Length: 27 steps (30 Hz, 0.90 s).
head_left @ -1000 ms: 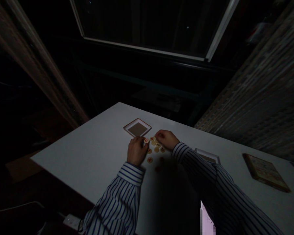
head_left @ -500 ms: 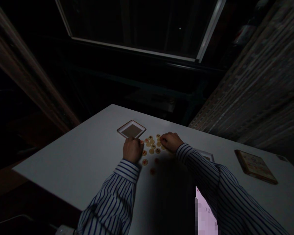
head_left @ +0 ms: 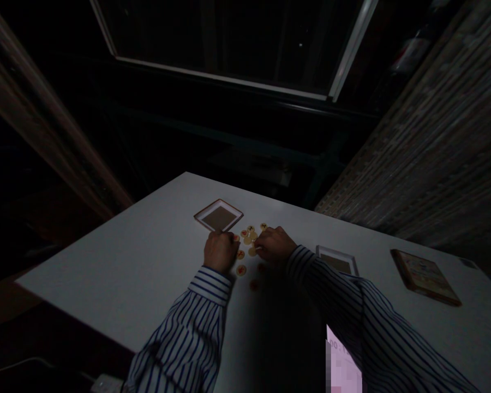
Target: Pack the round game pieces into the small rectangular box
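Note:
Round, pale wooden Chinese chess pieces [head_left: 241,270] lie loosely grouped on a white table [head_left: 147,234], some showing red or black characters and some blank side up. My left hand [head_left: 220,251] rests at the left of the group, fingers curled; a red-marked piece [head_left: 236,238] sits against its fingertips. From the right, my right hand [head_left: 275,244] reaches into the pieces, its fingers bent together and their tips touching down among them. Whatever either hand grips is hidden by the fingers and the dim light.
Behind my left hand lies a shallow open box part [head_left: 219,216]. A similar pale tray [head_left: 337,261] is partly behind my right sleeve. Farther right lies a flat picture-covered box [head_left: 425,277]. A lit phone screen [head_left: 343,360] glows under my right forearm. Curtains hang on both sides.
My right hand has moved left and slightly toward me, now covering pieces that showed before. More of the right tray shows. My left hand has stayed nearly still.

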Available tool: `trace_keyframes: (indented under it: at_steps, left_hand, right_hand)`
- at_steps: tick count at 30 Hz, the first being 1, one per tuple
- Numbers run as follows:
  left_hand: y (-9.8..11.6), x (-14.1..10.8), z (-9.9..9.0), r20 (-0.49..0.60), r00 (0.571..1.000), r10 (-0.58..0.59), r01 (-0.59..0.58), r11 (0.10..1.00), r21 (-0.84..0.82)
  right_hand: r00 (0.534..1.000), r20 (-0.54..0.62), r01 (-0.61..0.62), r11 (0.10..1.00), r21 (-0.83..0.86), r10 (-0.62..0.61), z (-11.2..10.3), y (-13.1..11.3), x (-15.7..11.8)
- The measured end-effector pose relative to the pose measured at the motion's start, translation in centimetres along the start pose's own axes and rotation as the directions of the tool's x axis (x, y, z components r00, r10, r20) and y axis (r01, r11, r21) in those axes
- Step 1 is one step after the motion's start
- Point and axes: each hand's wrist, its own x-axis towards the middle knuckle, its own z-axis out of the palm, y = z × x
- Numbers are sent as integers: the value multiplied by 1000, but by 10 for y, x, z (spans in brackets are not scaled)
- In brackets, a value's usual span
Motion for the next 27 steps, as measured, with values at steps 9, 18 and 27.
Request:
trace_keyframes:
  at_steps: [9,18,27]
  left_hand:
    - [-3,-6,5,-134,991,-15,7,998,-63]
    - [1,-8,5,-160,986,-52,17,977,-212]
    - [9,-10,-1,-265,963,44,-155,897,-415]
  right_hand:
    - [998,15,58,993,-107,-57,8,-13,7]
    - [999,52,20,998,-58,-17,8,-12,11]
    - [975,9,-139,574,807,223,8,7,9]
